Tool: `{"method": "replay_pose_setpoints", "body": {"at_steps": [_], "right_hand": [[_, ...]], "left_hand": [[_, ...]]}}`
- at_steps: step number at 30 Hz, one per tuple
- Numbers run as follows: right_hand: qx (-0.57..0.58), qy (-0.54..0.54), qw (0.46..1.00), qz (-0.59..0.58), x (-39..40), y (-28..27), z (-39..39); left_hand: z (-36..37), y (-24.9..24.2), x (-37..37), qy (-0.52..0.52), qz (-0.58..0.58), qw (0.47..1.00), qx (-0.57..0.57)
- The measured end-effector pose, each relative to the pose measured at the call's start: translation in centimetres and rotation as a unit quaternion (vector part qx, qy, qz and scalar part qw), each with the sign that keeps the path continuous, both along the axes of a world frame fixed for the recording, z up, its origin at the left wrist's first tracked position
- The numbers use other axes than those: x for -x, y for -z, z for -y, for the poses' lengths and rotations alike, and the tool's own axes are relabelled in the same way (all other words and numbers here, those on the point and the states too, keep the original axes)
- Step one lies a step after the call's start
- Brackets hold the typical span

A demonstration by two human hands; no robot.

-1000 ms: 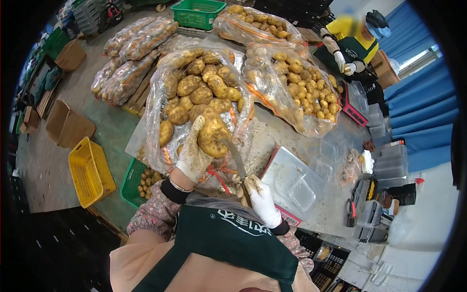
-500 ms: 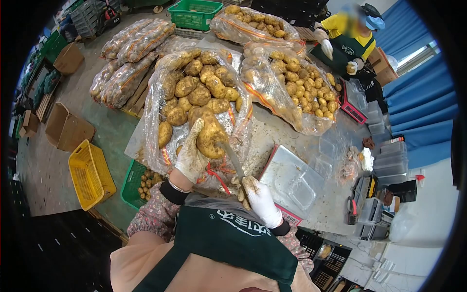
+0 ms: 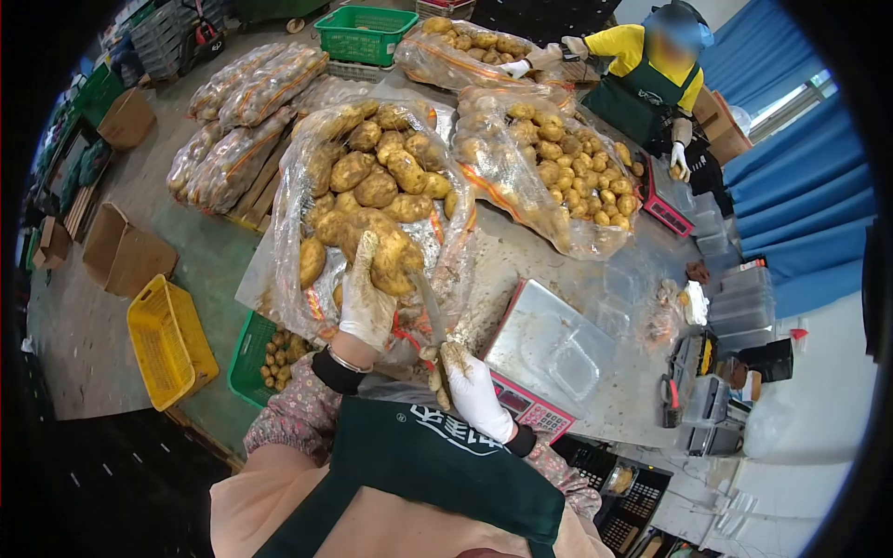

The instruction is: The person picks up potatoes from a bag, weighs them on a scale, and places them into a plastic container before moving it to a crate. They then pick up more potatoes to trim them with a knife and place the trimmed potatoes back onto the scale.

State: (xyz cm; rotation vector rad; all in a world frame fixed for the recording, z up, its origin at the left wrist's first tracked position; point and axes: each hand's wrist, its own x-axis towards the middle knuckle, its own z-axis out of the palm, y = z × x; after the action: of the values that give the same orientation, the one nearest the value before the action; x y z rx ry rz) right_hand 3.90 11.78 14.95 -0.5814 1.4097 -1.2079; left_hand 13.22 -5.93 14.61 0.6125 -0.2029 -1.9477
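Observation:
My left hand, in a soiled white glove, holds a large muddy potato over an opened plastic bag of potatoes. A knife is gripped in my gloved right hand, its blade tip touching the potato's lower right side. The fingers of my right hand wrap round the knife's handle, and its palm faces mostly away from view. Red string lies between my hands at the bag's near edge.
A weighing scale stands to the right of my hands. Another open potato bag lies beyond it. A co-worker stands at the far right. Green crate and yellow crate are at the left.
Both my hands, with the potato and knife, have shifted slightly left in view. The co-worker has stretched one hand toward the far bag and lowered the other to the far scale.

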Motion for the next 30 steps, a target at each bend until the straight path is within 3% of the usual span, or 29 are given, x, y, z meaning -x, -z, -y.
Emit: {"method": "replay_pose_setpoints", "body": {"at_steps": [1,3,13,15,16,19,23,25,27,28,30], "right_hand": [[0.000,0.001,1.000,-0.001,-0.1,-0.1,0.0],[0.033,-0.004,0.986,-0.161,-0.1,-0.4,0.1],[0.082,0.059,0.993,-0.062,-1.5,0.7,-0.5],[0.035,0.047,0.972,0.228,-1.0,-0.8,-0.4],[0.017,0.035,0.955,0.293,-0.6,-1.1,-0.5],[0.057,0.016,0.968,0.245,-0.6,-1.0,-0.8],[0.107,0.049,0.955,0.271,-0.3,-0.7,-1.0],[0.046,0.059,0.996,0.045,-0.2,-1.1,-0.9],[0.071,0.074,0.994,0.031,-0.3,0.4,-1.2],[0.070,0.060,0.993,-0.078,-0.3,0.5,-1.2],[0.097,0.050,0.944,-0.310,-0.2,1.3,-1.1]], "left_hand": [[0.2,0.0,0.0,0.005,-0.009,1.000,-0.001],[0.3,-0.3,0.0,0.008,-0.020,1.000,-0.002],[-0.6,-1.6,0.1,0.021,-0.004,0.999,0.048],[-0.7,-1.7,0.0,0.028,0.012,0.998,0.048],[-0.7,-1.6,-0.1,0.026,0.005,0.998,0.054],[-0.1,-0.5,-0.3,0.023,-0.019,0.998,0.055],[-0.1,-1.0,-0.3,0.007,-0.015,0.999,0.051],[0.0,-0.5,-0.4,0.012,-0.023,0.999,0.046],[0.1,-0.3,-0.5,0.018,-0.031,0.999,0.041],[0.1,-0.5,-0.6,0.021,-0.033,0.998,0.040],[0.0,-0.7,-0.6,0.025,-0.035,0.998,0.038]]}}
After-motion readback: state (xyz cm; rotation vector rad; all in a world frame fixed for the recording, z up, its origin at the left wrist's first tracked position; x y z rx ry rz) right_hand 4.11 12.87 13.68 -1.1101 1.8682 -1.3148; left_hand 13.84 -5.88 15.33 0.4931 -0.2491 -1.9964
